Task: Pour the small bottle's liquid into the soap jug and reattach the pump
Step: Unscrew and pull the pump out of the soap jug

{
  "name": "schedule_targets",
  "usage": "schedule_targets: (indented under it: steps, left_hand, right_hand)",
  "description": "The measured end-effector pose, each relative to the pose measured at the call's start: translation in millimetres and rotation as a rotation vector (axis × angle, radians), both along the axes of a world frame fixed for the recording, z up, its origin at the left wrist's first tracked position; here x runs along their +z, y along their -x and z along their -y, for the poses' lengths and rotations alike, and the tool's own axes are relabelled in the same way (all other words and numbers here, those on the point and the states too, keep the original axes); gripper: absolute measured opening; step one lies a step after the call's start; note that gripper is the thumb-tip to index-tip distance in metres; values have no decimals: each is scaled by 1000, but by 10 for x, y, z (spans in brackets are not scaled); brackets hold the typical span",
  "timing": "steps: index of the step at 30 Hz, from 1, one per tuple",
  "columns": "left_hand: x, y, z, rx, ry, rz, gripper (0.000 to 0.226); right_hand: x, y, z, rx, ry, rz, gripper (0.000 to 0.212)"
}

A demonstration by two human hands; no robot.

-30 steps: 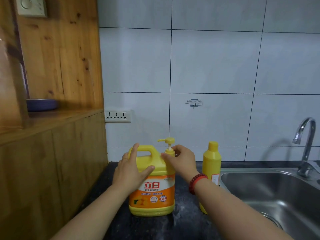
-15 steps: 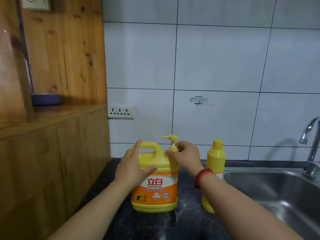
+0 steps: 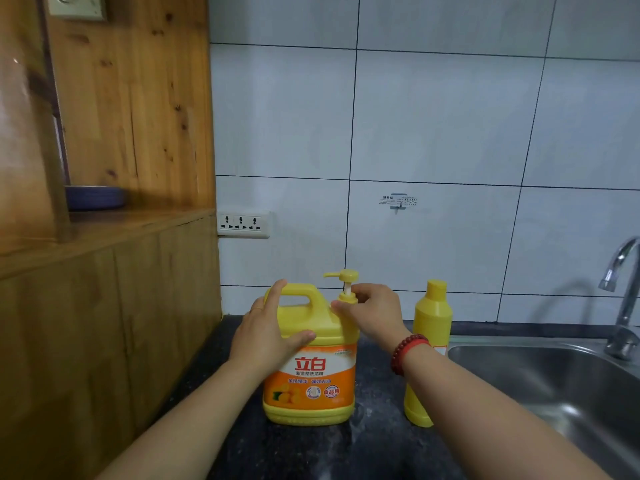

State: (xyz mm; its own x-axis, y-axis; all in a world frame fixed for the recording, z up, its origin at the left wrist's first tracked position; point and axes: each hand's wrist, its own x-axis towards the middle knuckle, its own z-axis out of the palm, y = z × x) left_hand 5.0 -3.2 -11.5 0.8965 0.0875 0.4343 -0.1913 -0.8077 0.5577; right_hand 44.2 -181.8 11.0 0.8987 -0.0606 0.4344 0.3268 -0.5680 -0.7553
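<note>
The yellow soap jug (image 3: pixel 313 382) with an orange label stands upright on the dark countertop (image 3: pixel 294 448). Its yellow pump (image 3: pixel 343 280) sits on the neck, spout pointing left. My left hand (image 3: pixel 265 329) grips the jug's shoulder below the handle, thumb across the front. My right hand (image 3: pixel 369 313) pinches the pump's collar at the neck. The small yellow bottle (image 3: pixel 433 317) stands upright and capped just right of the jug, its lower part hidden behind my right forearm.
A steel sink (image 3: pixel 554 386) with a tap (image 3: pixel 623 292) lies to the right. A wooden cabinet (image 3: pixel 104 306) walls in the left side, with a blue dish (image 3: pixel 95 197) on its shelf. A wall socket (image 3: pixel 243 224) sits above the counter on white tiles.
The hands keep the same hold on jug and pump collar; my right fingers have shifted slightly round the collar. The camera has tilted up a little.
</note>
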Motion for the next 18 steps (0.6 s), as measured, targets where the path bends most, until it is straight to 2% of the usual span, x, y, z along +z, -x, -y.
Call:
schedule_targets:
  steps: [8, 13, 16, 18]
  left_hand:
    - [8, -11, -13, 4, 8, -5, 100]
    - [14, -13, -10, 4, 14, -5, 100]
    - [21, -14, -6, 7, 12, -6, 100]
    - [22, -13, -6, 8, 5, -9, 99]
  right_hand:
    - [22, -15, 8, 31, -9, -14, 33]
    - [40, -14, 57, 126, -69, -83, 23]
    - [46, 3, 66, 155, -9, -88, 11]
    - [39, 14, 66, 151, 30, -72, 13]
